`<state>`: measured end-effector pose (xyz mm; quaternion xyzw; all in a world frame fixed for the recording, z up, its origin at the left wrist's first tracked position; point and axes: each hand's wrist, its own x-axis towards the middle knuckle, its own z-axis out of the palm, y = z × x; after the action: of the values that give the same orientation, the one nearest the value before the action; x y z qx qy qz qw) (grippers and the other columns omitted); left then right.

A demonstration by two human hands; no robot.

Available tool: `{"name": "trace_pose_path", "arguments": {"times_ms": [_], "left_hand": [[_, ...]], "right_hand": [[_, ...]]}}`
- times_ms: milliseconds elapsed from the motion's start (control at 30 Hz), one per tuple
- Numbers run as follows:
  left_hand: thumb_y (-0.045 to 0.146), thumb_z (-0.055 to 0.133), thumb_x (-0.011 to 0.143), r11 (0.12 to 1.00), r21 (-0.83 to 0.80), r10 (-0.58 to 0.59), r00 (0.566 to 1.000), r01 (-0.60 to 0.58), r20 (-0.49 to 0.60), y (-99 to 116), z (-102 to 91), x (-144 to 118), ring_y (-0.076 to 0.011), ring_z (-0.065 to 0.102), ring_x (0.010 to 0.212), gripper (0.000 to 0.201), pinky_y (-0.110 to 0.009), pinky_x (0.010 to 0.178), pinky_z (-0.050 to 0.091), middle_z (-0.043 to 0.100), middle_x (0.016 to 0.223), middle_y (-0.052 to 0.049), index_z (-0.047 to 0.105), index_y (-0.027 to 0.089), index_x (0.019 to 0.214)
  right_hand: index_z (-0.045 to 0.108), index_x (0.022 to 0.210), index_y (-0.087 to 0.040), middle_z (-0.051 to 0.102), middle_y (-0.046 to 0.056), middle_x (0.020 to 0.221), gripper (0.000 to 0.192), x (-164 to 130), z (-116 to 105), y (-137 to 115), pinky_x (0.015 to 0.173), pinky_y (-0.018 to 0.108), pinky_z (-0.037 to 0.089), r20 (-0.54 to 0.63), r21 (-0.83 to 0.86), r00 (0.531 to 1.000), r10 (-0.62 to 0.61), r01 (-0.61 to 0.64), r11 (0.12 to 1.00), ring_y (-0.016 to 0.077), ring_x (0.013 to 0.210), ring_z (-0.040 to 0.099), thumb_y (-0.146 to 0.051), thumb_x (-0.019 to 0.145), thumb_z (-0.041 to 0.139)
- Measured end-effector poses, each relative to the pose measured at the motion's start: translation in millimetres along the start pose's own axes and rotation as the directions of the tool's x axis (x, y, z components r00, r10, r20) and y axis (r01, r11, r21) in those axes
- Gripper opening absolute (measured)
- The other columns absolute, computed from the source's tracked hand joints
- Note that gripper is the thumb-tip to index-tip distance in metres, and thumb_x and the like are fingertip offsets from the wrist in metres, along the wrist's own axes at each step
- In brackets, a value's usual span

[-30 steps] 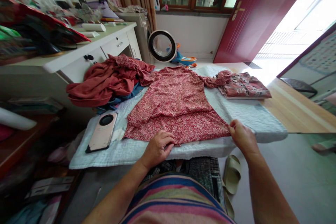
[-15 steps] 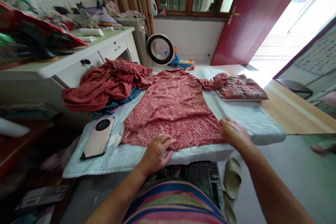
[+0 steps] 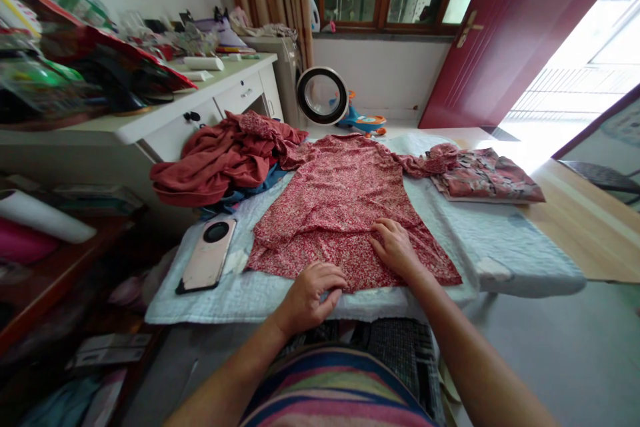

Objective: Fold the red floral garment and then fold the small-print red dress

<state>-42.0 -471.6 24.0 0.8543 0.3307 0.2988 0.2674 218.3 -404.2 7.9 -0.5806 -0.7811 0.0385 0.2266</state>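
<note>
A red blouse (image 3: 345, 207) with a small white flower print lies spread on a pale padded cover (image 3: 240, 307), its collar away from me and its hem toward me. Its sleeves reach out to both sides, and creases cross the lower part. At the middle of the hem, my left hand (image 3: 315, 290) is curled with fingers over the edge and thumb below, closed on the cloth. My right hand (image 3: 395, 247) rests on the lower right part of the blouse, palm down with fingers stretched out, holding nothing.
A phone (image 3: 209, 257) lies left on the cover. Behind it is a heap of red clothes (image 3: 215, 167) over blue cloth. Folded patterned clothes (image 3: 490, 177) sit at the right. A cluttered white desk (image 3: 165, 123) stands left; a washing machine with its round door (image 3: 323, 95) open is behind.
My right hand has left the hem's right corner and moved left onto the lower part of the blouse. My left hand stays at the hem. The view has turned slightly left.
</note>
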Motion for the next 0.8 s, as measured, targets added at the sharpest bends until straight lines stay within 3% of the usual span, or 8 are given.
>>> {"name": "trace_pose_path", "arguments": {"times_ms": [133, 200, 300, 400, 500, 600, 800], "left_hand": [[0.019, 0.053, 0.091, 0.990, 0.077, -0.095, 0.966, 0.116, -0.239, -12, -15.0, -9, -0.0203, 0.061, 0.110, 0.017, -0.039, 0.101, 0.047, 0.068, 0.113, -0.006, 0.068, 0.023, 0.100], [0.019, 0.054, 0.089, 0.943, 0.212, -0.164, 0.911, 0.258, -0.378, -25, -30.4, -16, -0.0240, 0.057, 0.116, 0.020, -0.043, 0.103, 0.045, 0.063, 0.120, -0.009, 0.065, 0.022, 0.105], [0.019, 0.061, 0.082, 0.782, 0.381, -0.264, 0.817, 0.493, -0.513, -49, -55.6, -29, -0.0312, 0.053, 0.121, 0.037, -0.050, 0.105, 0.042, 0.057, 0.127, -0.014, 0.058, 0.019, 0.119], [0.019, 0.064, 0.078, 0.654, 0.447, -0.366, 0.773, 0.610, -0.519, -69, -73.0, -39, -0.0338, 0.053, 0.121, 0.054, -0.049, 0.104, 0.044, 0.057, 0.126, -0.017, 0.050, 0.016, 0.129], [0.018, 0.061, 0.080, 0.609, 0.413, -0.457, 0.725, 0.677, -0.516, -79, -81.5, -43, -0.0310, 0.057, 0.116, 0.055, -0.045, 0.100, 0.047, 0.060, 0.120, -0.017, 0.046, 0.015, 0.132], [0.015, 0.060, 0.078, 0.630, 0.305, -0.529, 0.682, 0.715, -0.506, -82, -87.7, -43, -0.0257, 0.063, 0.104, 0.056, -0.038, 0.092, 0.050, 0.064, 0.110, -0.012, 0.045, 0.017, 0.132], [0.014, 0.055, 0.078, 0.684, -0.001, -0.682, 0.638, 0.730, -0.357, -83, -95.9, -45, -0.0166, 0.064, 0.072, 0.054, -0.028, 0.072, 0.050, 0.065, 0.081, 0.001, 0.047, 0.019, 0.131]], "right_hand": [[0.064, 0.110, -0.019, 0.059, 0.012, 0.127, 0.026, -5, 6, 2, 0.105, 0.044, 0.038, -0.028, 0.006, 1.000, -0.002, 0.002, 1.000, 0.0270, 0.119, 0.052, -0.033, 0.092, 0.052], [0.065, 0.110, -0.019, 0.060, 0.011, 0.126, 0.026, -5, 8, 3, 0.105, 0.044, 0.039, -0.035, 0.012, 0.999, 0.000, 0.001, 1.000, 0.0268, 0.119, 0.052, -0.034, 0.093, 0.052], [0.065, 0.110, -0.019, 0.061, 0.012, 0.126, 0.028, -5, 10, 6, 0.105, 0.044, 0.039, -0.047, 0.023, 0.999, 0.003, -0.002, 1.000, 0.0269, 0.120, 0.053, -0.036, 0.092, 0.052], [0.066, 0.109, -0.020, 0.061, 0.012, 0.126, 0.029, -5, 13, 9, 0.105, 0.045, 0.040, -0.051, 0.028, 0.999, 0.004, -0.002, 1.000, 0.0271, 0.120, 0.053, -0.038, 0.092, 0.052], [0.066, 0.108, -0.020, 0.062, 0.012, 0.126, 0.030, -5, 14, 11, 0.105, 0.045, 0.040, -0.062, 0.029, 0.998, -0.001, 0.003, 1.000, 0.0271, 0.120, 0.053, -0.039, 0.092, 0.051], [0.066, 0.108, -0.020, 0.062, 0.011, 0.126, 0.030, -6, 14, 12, 0.105, 0.046, 0.041, -0.068, 0.037, 0.998, -0.007, 0.009, 0.999, 0.0268, 0.119, 0.054, -0.040, 0.092, 0.051], [0.066, 0.109, -0.019, 0.062, 0.011, 0.126, 0.031, -6, 17, 16, 0.105, 0.046, 0.041, -0.061, 0.030, 0.998, -0.006, 0.008, 1.000, 0.0266, 0.119, 0.055, -0.041, 0.092, 0.051]]}}
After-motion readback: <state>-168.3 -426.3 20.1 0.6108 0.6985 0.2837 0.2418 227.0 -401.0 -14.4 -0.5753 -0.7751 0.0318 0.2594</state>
